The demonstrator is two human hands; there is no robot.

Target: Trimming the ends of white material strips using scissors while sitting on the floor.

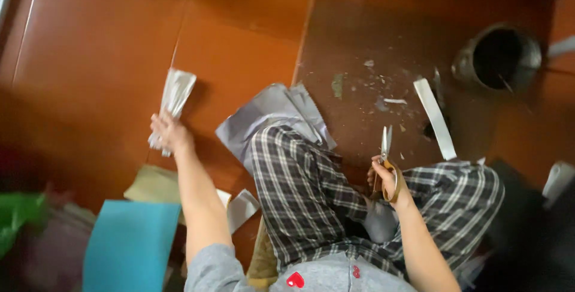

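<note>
I sit on an orange floor with my legs in checked trousers [311, 196] folded in front of me. My left hand [168, 133] is stretched out to the left and grips a folded bundle of pale paper [175, 97] that sticks up from the fist. My right hand [386, 178] holds a pair of scissors [386, 148] by their orange handles, blades pointing away from me and nearly together. The scissors hover above a dark brown mat [371, 58].
Grey paper sheets [269, 115] lie by my left knee. A white paper strip [436, 118] and small scraps sit on the mat. A metal bucket [497, 58] stands at the far right. A blue sheet [129, 244], tan paper [153, 185] and a green bag [18, 211] lie at the left.
</note>
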